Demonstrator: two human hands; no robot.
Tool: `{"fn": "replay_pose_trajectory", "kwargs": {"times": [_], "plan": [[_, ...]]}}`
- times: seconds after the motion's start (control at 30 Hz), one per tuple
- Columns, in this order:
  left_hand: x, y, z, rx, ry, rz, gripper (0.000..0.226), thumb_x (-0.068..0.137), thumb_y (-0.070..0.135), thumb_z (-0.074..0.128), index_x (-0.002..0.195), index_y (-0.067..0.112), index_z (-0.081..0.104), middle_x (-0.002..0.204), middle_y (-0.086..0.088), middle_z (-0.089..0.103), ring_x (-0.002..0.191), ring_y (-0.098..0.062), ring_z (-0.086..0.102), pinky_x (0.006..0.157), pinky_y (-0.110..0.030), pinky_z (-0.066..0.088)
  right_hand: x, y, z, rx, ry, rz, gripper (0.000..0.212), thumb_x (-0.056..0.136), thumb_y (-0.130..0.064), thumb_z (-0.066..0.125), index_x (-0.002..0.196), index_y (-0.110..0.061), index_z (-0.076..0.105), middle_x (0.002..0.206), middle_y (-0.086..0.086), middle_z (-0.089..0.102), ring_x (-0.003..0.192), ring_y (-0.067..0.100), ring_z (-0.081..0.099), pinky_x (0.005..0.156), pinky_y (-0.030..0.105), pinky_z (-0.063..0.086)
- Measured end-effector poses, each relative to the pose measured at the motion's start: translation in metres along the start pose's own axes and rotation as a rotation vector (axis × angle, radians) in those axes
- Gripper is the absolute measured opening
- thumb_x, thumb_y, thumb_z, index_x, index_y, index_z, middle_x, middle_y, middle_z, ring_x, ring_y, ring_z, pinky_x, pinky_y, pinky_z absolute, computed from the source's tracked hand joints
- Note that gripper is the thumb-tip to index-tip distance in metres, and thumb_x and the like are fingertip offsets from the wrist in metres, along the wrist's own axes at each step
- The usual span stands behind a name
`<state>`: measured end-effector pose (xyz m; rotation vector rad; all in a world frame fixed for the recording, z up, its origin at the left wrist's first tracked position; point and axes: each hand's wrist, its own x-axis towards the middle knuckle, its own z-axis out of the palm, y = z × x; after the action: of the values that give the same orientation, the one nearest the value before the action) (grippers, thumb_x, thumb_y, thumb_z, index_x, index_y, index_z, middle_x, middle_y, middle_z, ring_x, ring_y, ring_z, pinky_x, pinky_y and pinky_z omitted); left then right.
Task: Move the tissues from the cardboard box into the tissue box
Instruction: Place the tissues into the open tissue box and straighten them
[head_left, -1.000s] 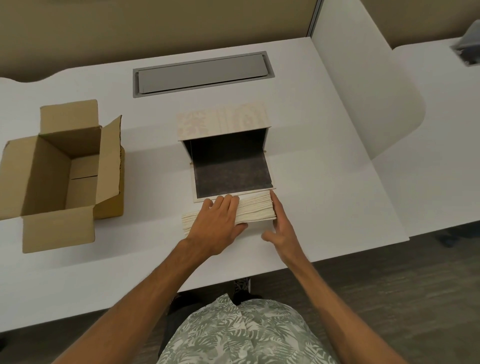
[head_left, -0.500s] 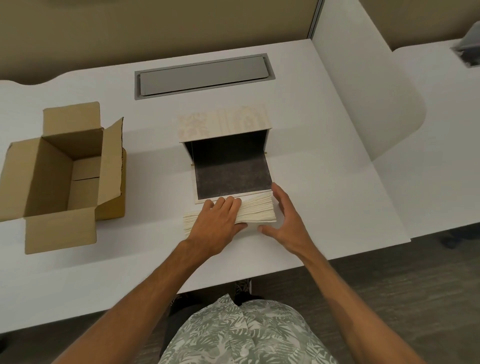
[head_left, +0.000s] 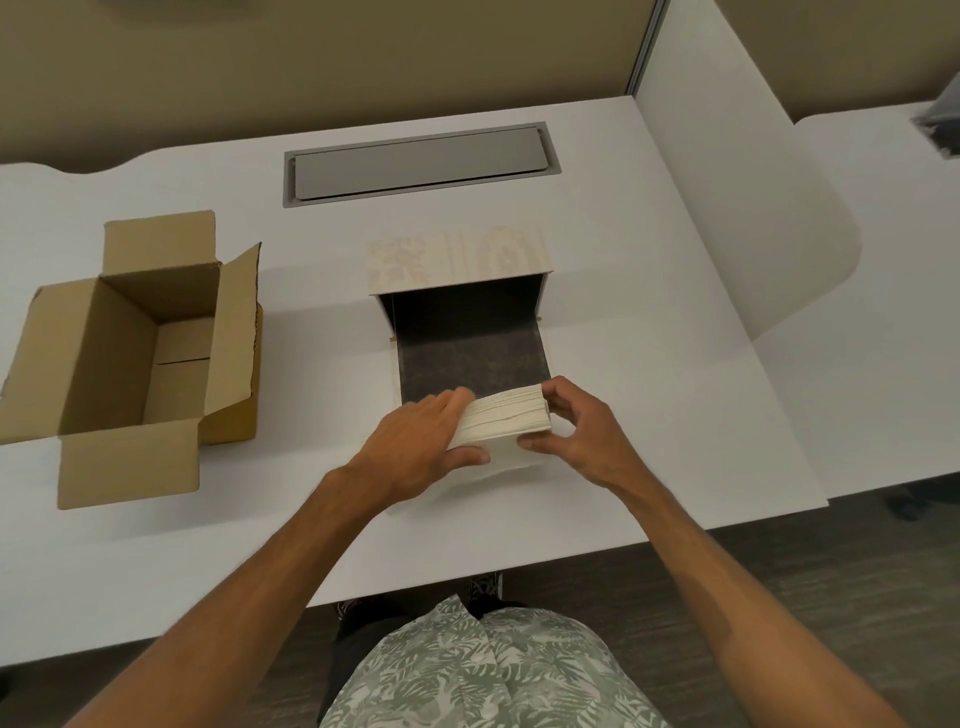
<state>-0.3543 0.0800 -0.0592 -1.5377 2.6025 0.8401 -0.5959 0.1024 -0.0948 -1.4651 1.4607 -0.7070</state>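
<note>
A cream stack of tissues (head_left: 506, 420) is lifted a little off the white desk, tilted, just in front of the tissue box (head_left: 457, 260). My left hand (head_left: 421, 447) grips its left end, thumb underneath. My right hand (head_left: 576, 426) pinches its right end. The tissue box has a pale patterned top and stands open toward me, its dark-lined flap (head_left: 470, 364) lying flat on the desk. At the left the brown cardboard box (head_left: 119, 353) stands with its flaps open and no tissues visible inside.
A grey cable hatch (head_left: 421, 163) is set into the desk (head_left: 649, 332) behind the tissue box. A white divider panel (head_left: 737, 182) rises at the right, with another desk beyond it. The desk's front edge runs just below my forearms.
The stack lay flat on the desk under my left palm; now both hands have closed on its ends and raised it, with the right hand moved in from beside it.
</note>
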Motion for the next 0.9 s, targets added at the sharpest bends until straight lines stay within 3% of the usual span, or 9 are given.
{"fn": "replay_pose_trajectory", "kwargs": {"times": [0.07,0.23,0.33,0.43,0.53,0.63,0.73,0.9], "plan": [[-0.001,-0.009,-0.01,-0.048,-0.056,-0.075,0.061,0.082,0.059,0.066,0.127,0.032,0.034,0.125,0.005,0.057,0.094,-0.011,0.054,0.074,-0.02,0.045,0.003,-0.001,-0.002,0.036,0.003,0.006,0.049,0.079,-0.026,0.084,0.117,-0.036,0.056,0.118,-0.029,0.063,0.109,-0.006,0.063,0.091,0.009,0.05],[-0.003,-0.045,-0.027,-0.291,-0.109,-0.265,0.052,0.076,0.05,0.077,0.115,0.029,0.051,0.114,0.005,0.06,0.094,-0.012,0.056,0.077,-0.023,0.049,0.012,0.004,-0.012,0.149,0.031,0.069,0.048,0.079,-0.022,0.084,0.12,-0.015,0.061,0.123,0.002,0.07,0.11,0.016,0.068,0.092,0.03,0.058],[-0.002,-0.06,-0.03,-0.681,-0.02,-0.405,0.052,0.07,0.047,0.083,0.111,0.026,0.058,0.11,0.004,0.063,0.097,-0.015,0.059,0.078,-0.024,0.05,0.019,0.004,-0.016,0.278,0.074,0.143,0.043,0.079,-0.02,0.084,0.117,-0.014,0.064,0.117,0.004,0.073,0.104,0.021,0.071,0.087,0.033,0.061],[0.005,-0.061,-0.028,-1.096,0.075,-0.535,0.068,0.059,0.045,0.088,0.115,0.018,0.063,0.112,-0.004,0.067,0.103,-0.023,0.064,0.081,-0.029,0.052,0.03,0.002,-0.02,0.418,0.113,0.22,0.035,0.08,-0.018,0.082,0.112,-0.016,0.068,0.111,0.002,0.076,0.101,0.022,0.073,0.082,0.03,0.061],[0.02,-0.057,-0.023,-1.299,0.169,-0.661,0.071,0.057,0.04,0.086,0.117,0.012,0.063,0.112,-0.008,0.07,0.103,-0.026,0.067,0.081,-0.032,0.056,0.046,0.0,-0.021,0.451,0.147,0.294,0.036,0.082,-0.022,0.081,0.115,-0.013,0.069,0.111,0.004,0.076,0.102,0.025,0.072,0.083,0.033,0.06],[0.036,-0.057,-0.019,-1.323,0.283,-0.751,0.062,0.057,0.04,0.089,0.107,0.01,0.067,0.105,-0.007,0.072,0.098,-0.026,0.068,0.086,-0.039,0.057,0.067,-0.003,-0.021,0.419,0.171,0.35,0.039,0.081,-0.026,0.082,0.115,-0.011,0.07,0.111,0.005,0.075,0.104,0.026,0.071,0.083,0.033,0.058],[0.055,-0.06,-0.016,-1.241,0.404,-0.821,0.041,0.065,0.039,0.088,0.092,0.016,0.067,0.097,-0.002,0.071,0.093,-0.022,0.067,0.081,-0.036,0.056,0.087,-0.007,-0.019,0.362,0.213,0.391,0.043,0.081,-0.03,0.082,0.118,-0.01,0.07,0.114,0.005,0.073,0.107,0.026,0.068,0.092,0.041,0.058],[0.077,-0.06,-0.017,-1.008,0.501,-0.871,0.047,0.072,0.049,0.082,0.099,0.016,0.061,0.097,-0.002,0.065,0.089,-0.021,0.062,0.072,-0.03,0.049,0.114,-0.009,-0.018,0.246,0.271,0.428,0.049,0.083,-0.036,0.08,0.122,-0.01,0.067,0.117,0.005,0.07,0.106,0.024,0.064,0.095,0.041,0.056]]}}
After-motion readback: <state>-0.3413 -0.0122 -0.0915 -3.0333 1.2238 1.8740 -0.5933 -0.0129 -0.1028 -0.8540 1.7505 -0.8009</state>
